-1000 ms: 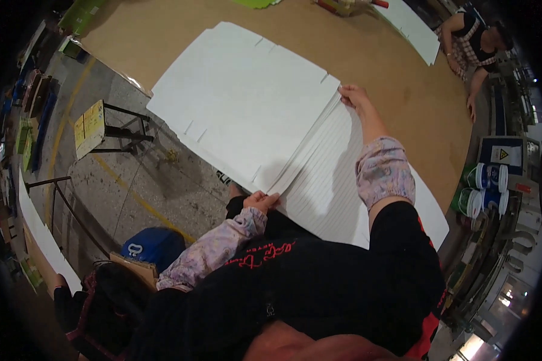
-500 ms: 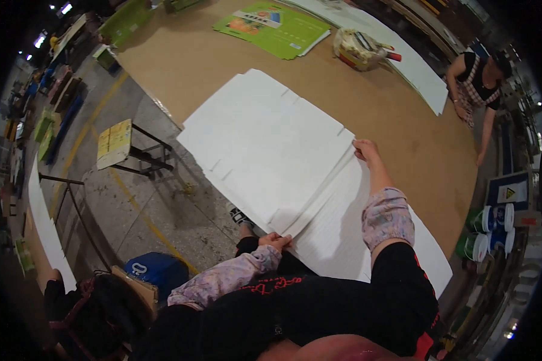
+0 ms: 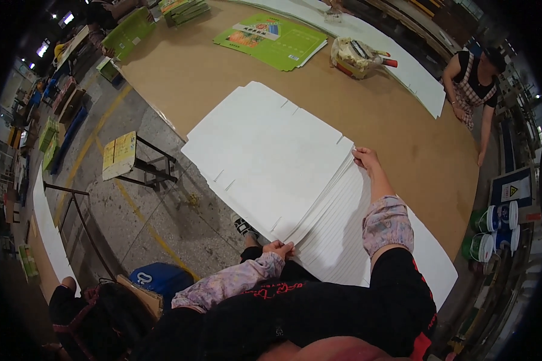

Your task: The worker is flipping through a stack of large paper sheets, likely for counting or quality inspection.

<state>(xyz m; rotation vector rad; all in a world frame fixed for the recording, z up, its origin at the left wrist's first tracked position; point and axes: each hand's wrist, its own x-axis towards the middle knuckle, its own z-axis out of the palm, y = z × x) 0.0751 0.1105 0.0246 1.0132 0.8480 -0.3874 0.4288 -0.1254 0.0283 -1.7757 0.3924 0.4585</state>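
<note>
White die-cut cardboard sheets (image 3: 268, 159) lie in a stack on the brown table, with slits along their sides. Toward me their near edges are staggered like steps, over a spread of more white sheets (image 3: 337, 234) with closely spaced edges. My left hand (image 3: 278, 248) is closed with its fingers pinched on the near left corner of the upper sheets. At the near right corner, my right hand (image 3: 366, 157) pinches the same sheets between thumb and fingers. How many sheets each hand grips is hidden.
Beyond lie green printed cardboard sheets (image 3: 271, 41) and a yellow tub in plastic (image 3: 354, 58) with a red-handled brush. A co-worker (image 3: 473, 90) stands at the right beside long white sheets (image 3: 412, 75). Left on the floor are a stool (image 3: 120, 155) and a blue bin (image 3: 162, 280).
Several staggered sheet edges now show between my hands, where fewer showed before. Both hands keep their pinch on the corners. The whole view has shifted slightly.
</note>
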